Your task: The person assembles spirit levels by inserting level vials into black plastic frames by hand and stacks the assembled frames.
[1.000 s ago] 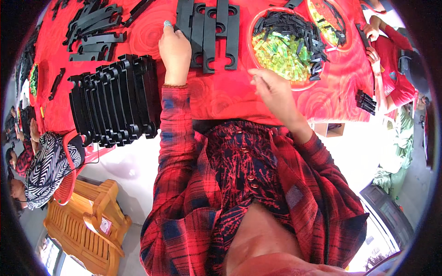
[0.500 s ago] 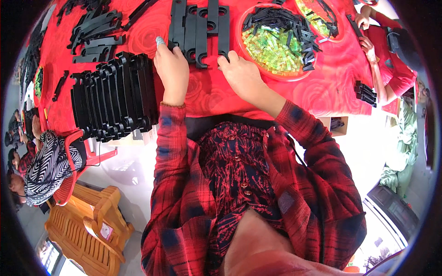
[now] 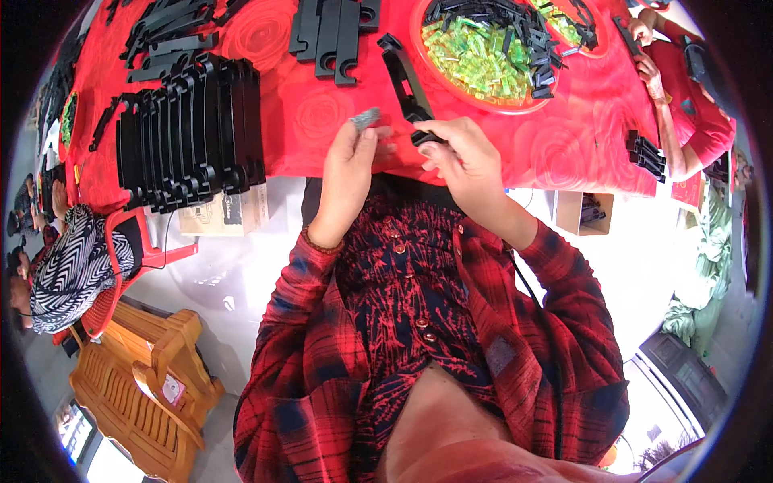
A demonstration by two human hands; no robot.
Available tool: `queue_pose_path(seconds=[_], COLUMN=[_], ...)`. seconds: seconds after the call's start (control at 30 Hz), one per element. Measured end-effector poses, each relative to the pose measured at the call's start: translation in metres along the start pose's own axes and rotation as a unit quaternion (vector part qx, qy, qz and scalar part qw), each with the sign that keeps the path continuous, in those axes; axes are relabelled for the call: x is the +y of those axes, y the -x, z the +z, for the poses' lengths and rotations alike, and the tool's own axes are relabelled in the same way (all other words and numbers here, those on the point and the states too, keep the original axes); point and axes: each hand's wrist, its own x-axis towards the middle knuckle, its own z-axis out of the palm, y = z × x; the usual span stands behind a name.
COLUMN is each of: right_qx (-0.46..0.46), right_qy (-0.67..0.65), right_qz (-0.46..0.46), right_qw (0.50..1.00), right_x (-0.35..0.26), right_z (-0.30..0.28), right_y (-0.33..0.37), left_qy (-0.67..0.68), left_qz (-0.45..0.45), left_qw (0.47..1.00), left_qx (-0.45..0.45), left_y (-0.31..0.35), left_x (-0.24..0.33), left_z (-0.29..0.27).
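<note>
In my right hand (image 3: 467,157) is one end of a long black plastic part (image 3: 403,78), pinched between thumb and fingers. The part tilts away from me over the red table, its far end hooked and its middle cut out. My left hand (image 3: 348,165) is just left of it, fingers apart and holding nothing; a grey wrapping (image 3: 365,118) covers one fingertip. Farther off lie several similar flat black parts (image 3: 328,40), side by side. To the right is a round red-rimmed tray (image 3: 475,108) holding small translucent yellow-green pieces (image 3: 475,64) and small black strips (image 3: 515,20).
A dense row of black parts (image 3: 189,133) stands along the table's near left edge, with loose ones (image 3: 173,48) behind it. Small black pieces (image 3: 646,155) lie near the right corner. Across there, a co-worker's hands (image 3: 648,72) handle a black piece. A red chair (image 3: 145,241) stands left.
My right hand has drawn one black part out of the group and toward me. My left hand has let go of the group and moved right and nearer.
</note>
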Motion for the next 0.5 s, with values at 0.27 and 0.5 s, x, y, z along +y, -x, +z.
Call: queue_pose_path(seconds=[0.27, 0.5], right_qx=[-0.083, -0.152], right_qy=[0.030, 0.152], right_qz=[-0.012, -0.133], right_qw=[0.996, 0.967], right_x=[-0.004, 0.001], right_z=[-0.009, 0.003], right_y=[0.053, 0.063], left_qy=[0.367, 0.356], left_qz=[-0.117, -0.158], left_qw=[0.908, 0.913], left_qx=[-0.168, -0.123], left_y=[0.016, 0.029], left_x=[0.008, 0.003], left_z=[0.031, 0.019])
